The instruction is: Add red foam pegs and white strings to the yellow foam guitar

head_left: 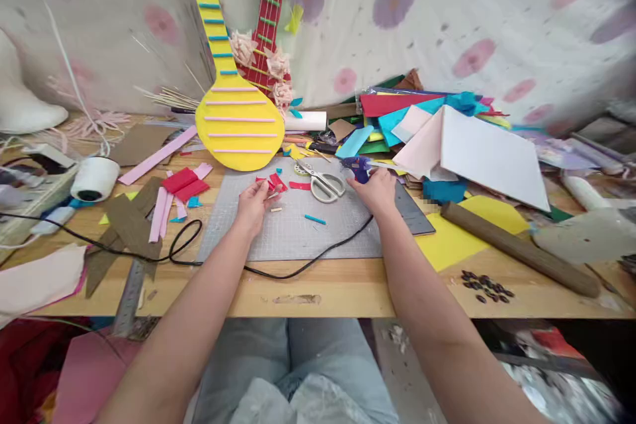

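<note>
My left hand (pixel 253 207) is closed in a pinch above the left part of the grey cutting mat (pixel 278 245). What sits between its fingertips is too small to make out; red paper scraps (pixel 277 181) lie right beside them. At the mat's upper right, my right hand (pixel 376 191) is closed around a blue glue gun (pixel 356 164), its grip partly covered by my fingers. Between the hands lie light-handled scissors (pixel 324 187), a red strip (pixel 300 185) and a small blue rolled stick (pixel 315 219).
Behind the mat leans a yellow paper guitar (pixel 241 122), with a red one (pixel 271 20) beside it. A black cord (pixel 293 276) crosses the front. Right are coloured sheets (pixel 491 152), a brown roll (pixel 519 248) and dark beads (pixel 487 286); left, a metal ruler (pixel 130 295).
</note>
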Demonstrator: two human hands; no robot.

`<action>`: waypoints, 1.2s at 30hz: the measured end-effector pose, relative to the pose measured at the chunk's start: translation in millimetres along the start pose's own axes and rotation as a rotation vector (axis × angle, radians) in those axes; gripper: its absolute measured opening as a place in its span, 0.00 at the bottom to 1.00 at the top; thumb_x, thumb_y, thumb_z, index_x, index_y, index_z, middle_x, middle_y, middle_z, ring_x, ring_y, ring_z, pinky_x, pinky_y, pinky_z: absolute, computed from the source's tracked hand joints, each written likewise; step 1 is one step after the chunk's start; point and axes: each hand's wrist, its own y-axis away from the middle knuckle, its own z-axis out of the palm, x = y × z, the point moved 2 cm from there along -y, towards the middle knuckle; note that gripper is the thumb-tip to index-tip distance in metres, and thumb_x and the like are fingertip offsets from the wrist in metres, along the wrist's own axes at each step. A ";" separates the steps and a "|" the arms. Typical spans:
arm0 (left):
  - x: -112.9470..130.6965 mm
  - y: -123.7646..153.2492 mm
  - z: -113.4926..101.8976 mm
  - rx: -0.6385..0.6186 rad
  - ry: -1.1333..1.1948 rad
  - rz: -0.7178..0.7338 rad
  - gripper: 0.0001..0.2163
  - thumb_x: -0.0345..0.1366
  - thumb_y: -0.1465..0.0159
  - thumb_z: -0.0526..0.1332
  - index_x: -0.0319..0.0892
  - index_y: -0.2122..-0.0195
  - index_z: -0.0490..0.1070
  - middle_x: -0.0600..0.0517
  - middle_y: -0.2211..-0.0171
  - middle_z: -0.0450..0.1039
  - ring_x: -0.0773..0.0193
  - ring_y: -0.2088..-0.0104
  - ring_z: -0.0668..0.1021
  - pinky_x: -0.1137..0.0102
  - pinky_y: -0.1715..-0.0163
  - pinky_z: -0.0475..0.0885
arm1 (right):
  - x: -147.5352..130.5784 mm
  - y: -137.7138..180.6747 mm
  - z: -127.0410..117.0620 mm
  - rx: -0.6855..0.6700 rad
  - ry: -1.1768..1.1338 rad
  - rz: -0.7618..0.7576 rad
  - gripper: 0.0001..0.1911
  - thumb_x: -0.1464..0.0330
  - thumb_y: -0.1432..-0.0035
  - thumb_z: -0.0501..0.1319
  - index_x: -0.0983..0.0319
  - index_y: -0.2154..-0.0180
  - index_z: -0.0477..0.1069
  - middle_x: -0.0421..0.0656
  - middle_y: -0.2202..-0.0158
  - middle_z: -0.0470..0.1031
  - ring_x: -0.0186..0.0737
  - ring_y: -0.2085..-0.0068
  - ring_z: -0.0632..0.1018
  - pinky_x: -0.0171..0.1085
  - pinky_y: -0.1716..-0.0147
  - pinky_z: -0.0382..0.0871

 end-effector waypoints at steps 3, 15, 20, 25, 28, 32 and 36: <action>0.2 0.2 1.8 0.007 -0.021 0.036 0.10 0.38 0.47 0.66 0.37 0.73 0.68 0.52 0.73 0.73 0.64 0.68 0.79 0.69 0.66 0.73 | 0.3 7.4 -23.8 -0.131 -0.006 -0.005 0.22 0.54 0.52 0.61 0.66 0.64 0.66 0.54 0.61 0.72 0.51 0.57 0.72 0.43 0.60 0.62; -3.6 2.8 2.2 -0.008 -0.141 0.112 0.12 0.41 0.51 0.68 0.38 0.71 0.71 0.52 0.73 0.74 0.66 0.70 0.77 0.70 0.66 0.71 | -120.9 61.8 16.9 -0.548 -0.960 -0.330 0.22 0.69 0.58 0.66 0.61 0.61 0.60 0.39 0.66 0.72 0.32 0.70 0.75 0.35 0.68 0.69; -7.4 -0.1 -2.3 -0.003 -0.152 0.121 0.11 0.39 0.51 0.68 0.40 0.71 0.72 0.54 0.73 0.73 0.70 0.72 0.74 0.73 0.65 0.68 | -132.1 68.1 23.8 -0.468 -1.021 -0.279 0.21 0.74 0.55 0.63 0.60 0.60 0.58 0.39 0.65 0.73 0.31 0.70 0.75 0.36 0.67 0.70; -9.2 -1.5 -3.4 -0.005 -0.204 0.150 0.10 0.40 0.51 0.67 0.40 0.72 0.72 0.53 0.72 0.73 0.69 0.70 0.74 0.73 0.64 0.68 | -128.7 74.5 28.3 -0.392 -1.057 -0.215 0.18 0.73 0.53 0.63 0.59 0.61 0.58 0.37 0.71 0.75 0.35 0.69 0.77 0.38 0.65 0.70; -8.7 -0.9 -2.2 -0.009 -0.205 0.160 0.10 0.40 0.51 0.67 0.39 0.72 0.72 0.53 0.72 0.73 0.68 0.69 0.74 0.73 0.64 0.67 | -126.2 77.2 27.2 -0.350 -1.042 -0.203 0.15 0.72 0.53 0.63 0.59 0.64 0.59 0.37 0.72 0.75 0.37 0.69 0.77 0.38 0.65 0.69; -6.8 1.8 0.8 -0.042 -0.122 0.083 0.12 0.40 0.54 0.70 0.39 0.73 0.73 0.53 0.73 0.73 0.69 0.72 0.73 0.72 0.64 0.68 | -123.3 78.5 23.2 -0.314 -1.003 -0.227 0.13 0.72 0.53 0.63 0.59 0.68 0.59 0.37 0.72 0.76 0.36 0.69 0.77 0.38 0.65 0.69; -3.5 4.9 3.3 -0.073 -0.063 0.015 0.14 0.41 0.59 0.71 0.38 0.75 0.74 0.53 0.75 0.74 0.68 0.73 0.74 0.71 0.66 0.69 | -122.0 78.6 22.7 -0.337 -0.994 -0.237 0.12 0.72 0.52 0.63 0.59 0.70 0.59 0.37 0.72 0.76 0.36 0.69 0.78 0.37 0.65 0.69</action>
